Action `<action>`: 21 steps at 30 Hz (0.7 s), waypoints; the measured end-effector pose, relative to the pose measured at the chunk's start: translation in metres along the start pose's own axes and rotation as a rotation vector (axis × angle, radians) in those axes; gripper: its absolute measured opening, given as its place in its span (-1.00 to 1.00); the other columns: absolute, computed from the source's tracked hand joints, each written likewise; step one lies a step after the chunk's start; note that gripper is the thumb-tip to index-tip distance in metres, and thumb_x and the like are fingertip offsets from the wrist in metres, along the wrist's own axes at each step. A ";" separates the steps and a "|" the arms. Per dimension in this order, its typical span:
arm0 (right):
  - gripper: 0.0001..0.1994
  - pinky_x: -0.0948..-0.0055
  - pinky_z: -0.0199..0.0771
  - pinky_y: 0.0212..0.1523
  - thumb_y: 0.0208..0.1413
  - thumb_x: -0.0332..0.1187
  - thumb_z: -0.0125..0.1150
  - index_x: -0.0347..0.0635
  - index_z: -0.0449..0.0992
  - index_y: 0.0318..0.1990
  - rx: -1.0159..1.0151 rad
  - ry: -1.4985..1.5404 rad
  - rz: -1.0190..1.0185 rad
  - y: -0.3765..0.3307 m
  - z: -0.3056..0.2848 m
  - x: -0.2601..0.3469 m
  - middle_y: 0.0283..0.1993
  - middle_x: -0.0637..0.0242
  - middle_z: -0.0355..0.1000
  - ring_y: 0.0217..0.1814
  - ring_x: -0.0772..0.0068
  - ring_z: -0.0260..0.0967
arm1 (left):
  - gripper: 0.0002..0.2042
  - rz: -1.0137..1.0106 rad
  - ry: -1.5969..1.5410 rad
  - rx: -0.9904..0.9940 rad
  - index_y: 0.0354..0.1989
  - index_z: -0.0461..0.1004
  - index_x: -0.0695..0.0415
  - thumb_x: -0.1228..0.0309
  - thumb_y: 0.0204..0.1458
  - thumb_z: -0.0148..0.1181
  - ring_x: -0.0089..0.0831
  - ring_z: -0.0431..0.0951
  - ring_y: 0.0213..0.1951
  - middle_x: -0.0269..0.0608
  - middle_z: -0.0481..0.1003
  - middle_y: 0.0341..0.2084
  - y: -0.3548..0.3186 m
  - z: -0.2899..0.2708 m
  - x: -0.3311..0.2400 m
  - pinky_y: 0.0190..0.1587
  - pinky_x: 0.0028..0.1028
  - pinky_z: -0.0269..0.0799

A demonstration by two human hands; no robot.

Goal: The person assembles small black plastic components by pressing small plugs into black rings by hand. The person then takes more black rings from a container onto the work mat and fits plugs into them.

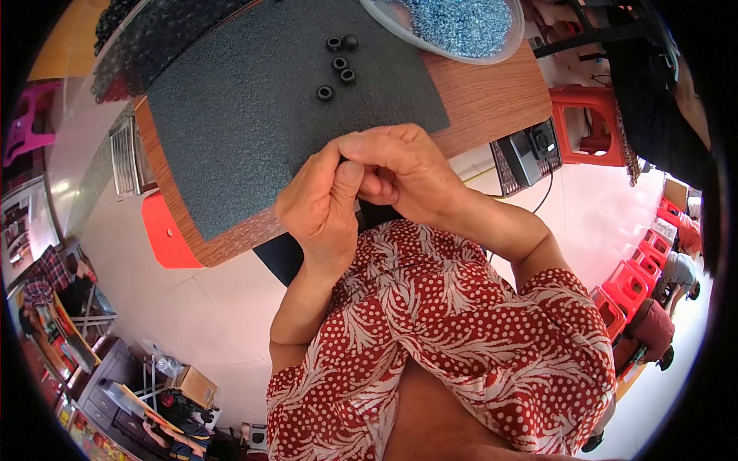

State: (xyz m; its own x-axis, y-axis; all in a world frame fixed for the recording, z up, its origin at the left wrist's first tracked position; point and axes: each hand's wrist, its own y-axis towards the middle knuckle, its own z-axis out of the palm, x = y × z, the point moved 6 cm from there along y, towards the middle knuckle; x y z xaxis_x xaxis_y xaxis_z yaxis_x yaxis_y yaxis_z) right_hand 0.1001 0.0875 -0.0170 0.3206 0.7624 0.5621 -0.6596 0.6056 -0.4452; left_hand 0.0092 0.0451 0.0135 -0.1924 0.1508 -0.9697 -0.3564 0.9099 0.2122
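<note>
My left hand [319,203] and my right hand [411,169] meet just over the front edge of a dark grey mat [238,123]. The thumb and fingers of each are pressed together in a pinch. Whatever lies between the fingertips is hidden or too small to make out. Beyond the hands, several black ring-shaped beads [325,93] lie loose on the mat, most with the hole showing. A clear round tub [516,38] of small blue beads stands at the far right of the mat, overlapping its corner.
The mat covers much of a wood-grain table [492,100]. At its far left stands a clear container [146,65] of dark beads. Red stools [588,127] stand to the right, beside a black device with a cable [530,154]. Other people [649,330] sit farther off.
</note>
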 end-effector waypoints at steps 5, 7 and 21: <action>-0.78 0.68 -0.05 -0.69 0.12 -0.32 0.05 -0.23 0.42 -0.51 -0.013 0.012 -0.023 -0.002 0.004 -0.001 -0.66 0.46 0.20 -0.66 0.72 0.01 | -0.84 -0.002 -0.032 -0.061 -0.22 0.49 0.33 0.56 0.05 0.08 -0.63 0.43 -0.58 -0.28 0.46 -0.62 -0.003 0.000 0.001 -0.52 -0.65 0.33; -0.78 0.69 -0.06 -0.69 0.12 -0.32 0.05 -0.23 0.42 -0.51 -0.018 0.015 -0.034 -0.002 0.005 0.000 -0.66 0.46 0.19 -0.66 0.73 0.01 | -0.83 -0.021 -0.041 -0.062 -0.20 0.48 0.34 0.55 0.05 0.08 -0.63 0.42 -0.59 -0.28 0.47 -0.61 -0.003 -0.001 0.003 -0.51 -0.65 0.34; -0.67 0.66 0.04 -0.61 0.09 -0.10 0.11 -0.16 0.41 -0.55 0.063 0.035 0.077 0.007 0.003 -0.003 -0.59 0.41 0.29 -0.60 0.67 0.13 | -0.76 -0.231 -0.289 0.035 -0.11 0.42 0.36 0.48 0.10 0.05 -0.61 0.45 -0.54 -0.28 0.46 -0.60 0.006 -0.006 0.008 -0.43 -0.63 0.41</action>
State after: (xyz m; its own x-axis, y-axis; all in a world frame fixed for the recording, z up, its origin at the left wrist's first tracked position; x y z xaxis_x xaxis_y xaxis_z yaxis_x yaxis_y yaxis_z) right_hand 0.0931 0.0891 -0.0196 0.2900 0.8145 0.5025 -0.7245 0.5299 -0.4407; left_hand 0.0003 0.0500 0.0077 0.1576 0.0381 -0.9868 -0.3282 0.9445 -0.0160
